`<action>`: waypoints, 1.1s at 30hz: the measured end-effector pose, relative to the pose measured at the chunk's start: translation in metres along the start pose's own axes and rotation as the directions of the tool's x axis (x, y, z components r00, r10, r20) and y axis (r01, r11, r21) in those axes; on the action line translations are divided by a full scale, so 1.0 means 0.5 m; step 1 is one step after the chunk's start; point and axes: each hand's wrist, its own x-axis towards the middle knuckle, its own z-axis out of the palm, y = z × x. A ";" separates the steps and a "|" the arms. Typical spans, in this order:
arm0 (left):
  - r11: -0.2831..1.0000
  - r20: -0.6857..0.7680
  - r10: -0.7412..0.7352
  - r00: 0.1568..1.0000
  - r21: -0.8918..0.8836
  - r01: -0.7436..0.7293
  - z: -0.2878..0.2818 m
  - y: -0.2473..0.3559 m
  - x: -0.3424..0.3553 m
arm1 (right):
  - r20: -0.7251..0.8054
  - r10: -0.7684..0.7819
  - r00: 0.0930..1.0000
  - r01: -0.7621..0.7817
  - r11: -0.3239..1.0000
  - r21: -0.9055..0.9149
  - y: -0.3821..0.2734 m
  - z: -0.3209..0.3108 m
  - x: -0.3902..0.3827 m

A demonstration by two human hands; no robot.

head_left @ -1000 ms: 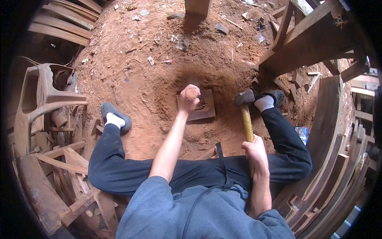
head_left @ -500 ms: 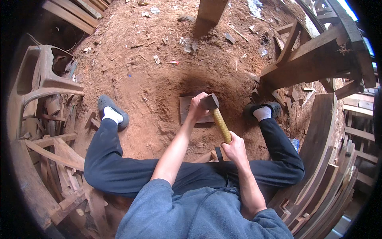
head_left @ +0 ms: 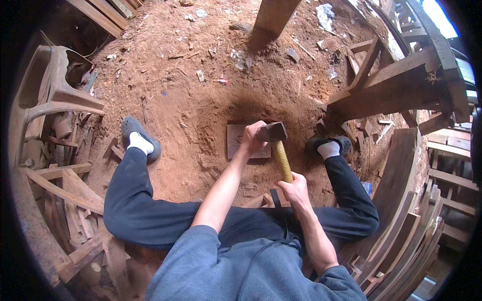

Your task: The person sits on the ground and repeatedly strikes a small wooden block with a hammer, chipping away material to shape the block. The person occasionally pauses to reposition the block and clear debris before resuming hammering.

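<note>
My right hand [head_left: 293, 189] is wrapped round the lower end of a hammer's yellow handle. The hammer [head_left: 283, 161] tilts away from me, its dark metal head at the far end. Curled fingers of my left hand [head_left: 254, 138] close at the left end of that head; their undersides are hidden. Below my left hand, a flat square slab [head_left: 235, 136] lies in the reddish dirt, partly covered by hand and hammer.
My legs spread either side of the slab. A worn plastic chair [head_left: 60, 103] and wood scraps [head_left: 75, 200] lie at left. Stacked planks [head_left: 396, 200] and a heavy timber frame [head_left: 391, 83] stand at right. A post [head_left: 273, 20] rises beyond the slab.
The hammer's head has shifted slightly right and turned more side-on, its handle now steeper. My left hand has moved a little right with it; my right hand stays nearly in place.
</note>
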 end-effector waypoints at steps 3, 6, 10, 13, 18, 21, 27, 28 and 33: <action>0.995 -0.059 -0.054 0.997 -0.083 0.049 0.009 0.011 0.012 | -0.082 0.035 0.996 -0.029 0.997 0.071 -0.025 -0.046 -0.023; 0.988 -0.097 -0.097 0.991 -0.131 0.084 0.015 0.018 0.018 | -0.300 -0.226 0.927 0.248 0.968 0.037 -0.067 -0.134 -0.075; 0.986 -0.130 -0.087 0.988 -0.156 0.066 0.020 0.014 0.027 | -0.536 -0.430 0.727 0.636 0.716 0.288 -0.146 -0.223 -0.163; 0.984 -0.165 -0.085 0.983 -0.167 0.057 0.026 0.005 0.028 | -0.585 -0.621 0.521 0.849 0.303 0.434 -0.185 -0.211 -0.165; 0.994 -0.196 -0.016 0.981 -0.108 -0.006 0.033 -0.008 0.031 | -0.414 -0.468 0.781 0.362 0.879 -0.311 -0.117 -0.016 -0.024; 0.983 -0.238 0.008 0.971 -0.175 -0.051 0.037 -0.007 0.032 | -0.265 -0.301 0.916 0.228 0.934 -0.273 -0.053 0.022 0.019; 0.988 -0.260 -0.070 0.963 -0.149 0.031 0.050 0.002 0.022 | -0.413 -0.485 0.771 0.539 0.842 0.017 -0.117 -0.167 -0.089; 0.988 -0.265 -0.072 0.962 -0.150 0.032 0.049 0.000 0.021 | -0.473 -0.498 0.727 0.601 0.795 0.087 -0.143 -0.182 -0.119; 0.978 -0.234 -0.128 0.964 -0.193 0.083 0.057 -0.028 0.011 | -0.612 -0.478 0.629 0.777 0.408 0.480 -0.201 -0.111 -0.116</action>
